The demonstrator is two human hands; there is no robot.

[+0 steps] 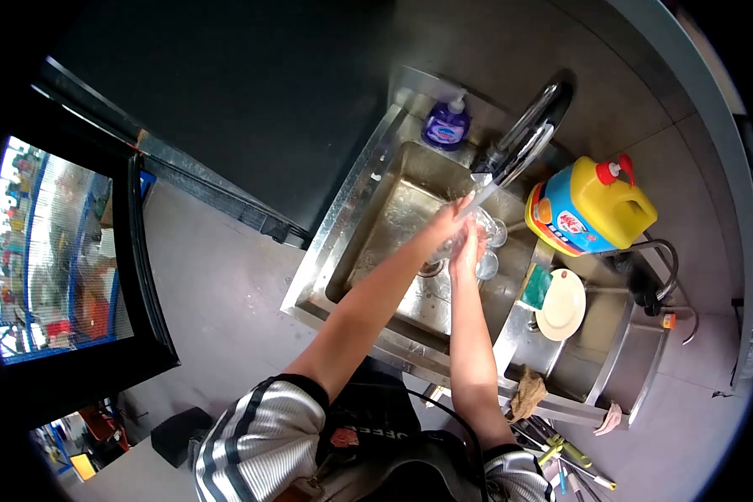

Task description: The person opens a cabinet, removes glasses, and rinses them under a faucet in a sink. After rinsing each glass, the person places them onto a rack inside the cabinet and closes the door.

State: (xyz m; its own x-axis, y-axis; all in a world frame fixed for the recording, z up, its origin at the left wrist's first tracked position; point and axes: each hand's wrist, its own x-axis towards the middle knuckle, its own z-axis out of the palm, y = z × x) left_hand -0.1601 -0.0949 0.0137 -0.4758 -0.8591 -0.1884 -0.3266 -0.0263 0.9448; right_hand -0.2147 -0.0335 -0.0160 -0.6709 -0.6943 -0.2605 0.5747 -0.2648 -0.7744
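Note:
Water runs from the curved chrome faucet [529,138] onto both my hands over the metal sink [372,243]. My left hand [450,219] is closed around a clear glass [459,241] under the stream. From the other side, my right hand [468,245] presses against the same glass; fingers and splashing water hide much of it. Just right of my hands, another clear glass [497,233] and a round clear glass [487,266] stand by the basin's right side.
A purple soap bottle [447,125] stands on the back ledge. To the right are a large yellow detergent jug [590,205], a green sponge [535,286] and a cream plate [562,305]. A brown cloth [528,393] hangs over the front edge, above several brush handles [565,452].

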